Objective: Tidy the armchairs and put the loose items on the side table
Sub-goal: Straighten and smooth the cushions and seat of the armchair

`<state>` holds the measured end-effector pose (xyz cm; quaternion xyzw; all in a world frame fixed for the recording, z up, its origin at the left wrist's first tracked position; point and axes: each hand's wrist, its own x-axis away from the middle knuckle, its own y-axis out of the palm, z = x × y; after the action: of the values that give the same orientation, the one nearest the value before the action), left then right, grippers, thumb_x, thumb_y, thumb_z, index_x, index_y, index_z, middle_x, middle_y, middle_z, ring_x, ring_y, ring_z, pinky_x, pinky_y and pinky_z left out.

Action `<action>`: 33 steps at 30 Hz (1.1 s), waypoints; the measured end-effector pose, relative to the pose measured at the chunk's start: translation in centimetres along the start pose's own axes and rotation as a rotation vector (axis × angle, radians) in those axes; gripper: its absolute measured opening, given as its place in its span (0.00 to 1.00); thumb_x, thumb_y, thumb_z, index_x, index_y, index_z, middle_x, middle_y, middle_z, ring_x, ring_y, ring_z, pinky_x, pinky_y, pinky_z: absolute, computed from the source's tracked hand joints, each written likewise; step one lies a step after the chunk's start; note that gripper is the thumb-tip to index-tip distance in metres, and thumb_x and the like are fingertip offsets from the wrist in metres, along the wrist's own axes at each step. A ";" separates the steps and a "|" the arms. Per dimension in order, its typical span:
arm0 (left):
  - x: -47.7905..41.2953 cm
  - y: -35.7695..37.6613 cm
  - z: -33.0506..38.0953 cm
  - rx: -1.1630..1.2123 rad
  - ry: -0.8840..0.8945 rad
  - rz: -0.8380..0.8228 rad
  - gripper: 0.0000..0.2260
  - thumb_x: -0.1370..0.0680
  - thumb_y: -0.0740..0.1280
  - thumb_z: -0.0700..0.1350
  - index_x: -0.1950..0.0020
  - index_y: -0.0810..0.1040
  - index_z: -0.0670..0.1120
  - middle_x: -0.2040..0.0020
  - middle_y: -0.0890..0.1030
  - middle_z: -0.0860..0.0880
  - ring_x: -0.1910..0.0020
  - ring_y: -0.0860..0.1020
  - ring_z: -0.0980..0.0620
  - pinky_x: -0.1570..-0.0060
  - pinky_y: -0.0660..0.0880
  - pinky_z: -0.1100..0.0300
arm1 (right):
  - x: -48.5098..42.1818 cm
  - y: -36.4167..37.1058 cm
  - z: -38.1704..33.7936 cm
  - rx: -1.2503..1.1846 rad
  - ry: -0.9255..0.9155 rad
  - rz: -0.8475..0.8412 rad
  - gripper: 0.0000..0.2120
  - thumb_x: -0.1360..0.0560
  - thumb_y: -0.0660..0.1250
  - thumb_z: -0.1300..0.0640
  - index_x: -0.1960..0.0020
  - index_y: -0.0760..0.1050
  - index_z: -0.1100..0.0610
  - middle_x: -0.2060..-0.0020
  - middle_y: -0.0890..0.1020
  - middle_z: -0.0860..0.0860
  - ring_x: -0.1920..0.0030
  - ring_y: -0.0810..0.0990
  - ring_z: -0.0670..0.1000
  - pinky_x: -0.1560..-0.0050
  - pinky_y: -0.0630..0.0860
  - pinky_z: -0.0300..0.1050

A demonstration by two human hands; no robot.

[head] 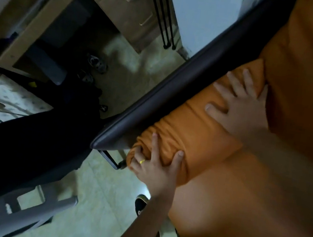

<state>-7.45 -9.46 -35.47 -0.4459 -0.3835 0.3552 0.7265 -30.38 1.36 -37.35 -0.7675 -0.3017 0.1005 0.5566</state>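
Note:
The view is strongly tilted. An orange armchair fills the right side, with its seat cushion (250, 203) and back cushion (311, 70). An orange bolster cushion (197, 124) lies along the dark brown armrest (177, 81). My left hand (156, 165), wearing a yellow ring, grips the near end of the bolster. My right hand (241, 102) lies flat on the bolster's far end with fingers spread, pressing on it. No loose items show on the chair.
A dark cloth (26, 139) hangs across the left. Behind it stand a wooden desk (39, 25), drawers (131, 9), shoes (97, 62) on the tiled floor, and a grey plastic stool (41, 206). My dark shoe (141, 203) is near the chair's front.

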 end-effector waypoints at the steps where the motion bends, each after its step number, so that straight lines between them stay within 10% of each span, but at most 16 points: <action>1: -0.2 0.3 0.5 -0.008 -0.005 0.010 0.40 0.34 0.59 0.78 0.24 0.60 0.68 0.25 0.61 0.39 0.32 0.59 0.39 0.34 0.64 0.38 | -0.4 -0.4 0.6 -0.017 -0.014 -0.023 0.36 0.27 0.53 0.28 0.23 0.62 0.42 0.19 0.54 0.47 0.19 0.42 0.53 0.25 0.44 0.73; 12: -3.0 -5.3 -2.8 -0.141 0.045 -0.225 0.36 0.28 0.62 0.73 0.23 0.56 0.65 0.20 0.52 0.48 0.21 0.46 0.42 0.30 0.51 0.25 | 4.4 2.8 -5.8 0.037 -0.226 0.045 0.29 0.21 0.53 0.37 0.24 0.68 0.48 0.22 0.64 0.53 0.20 0.52 0.59 0.27 0.41 0.73; 19: -3.0 -3.6 -2.3 -0.304 0.530 -0.231 0.29 0.20 0.52 0.67 0.21 0.48 0.63 0.18 0.50 0.51 0.19 0.45 0.50 0.25 0.42 0.34 | 6.5 3.3 -4.8 0.145 -0.460 0.069 0.27 0.21 0.56 0.37 0.24 0.67 0.44 0.23 0.67 0.52 0.21 0.58 0.58 0.25 0.47 0.71; 33: -2.7 -5.3 -3.4 -0.124 0.310 -0.160 0.25 0.19 0.55 0.55 0.22 0.62 0.53 0.22 0.62 0.45 0.25 0.61 0.40 0.27 0.57 0.35 | 10.8 -1.3 2.8 -0.315 0.221 -0.198 0.31 0.18 0.55 0.44 0.18 0.48 0.45 0.18 0.46 0.50 0.19 0.41 0.51 0.20 0.50 0.54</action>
<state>-4.76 -14.88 -32.24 -0.5074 -0.3224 0.1988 0.7740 -23.61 10.03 -35.22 -0.8180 -0.3248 -0.0880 0.4665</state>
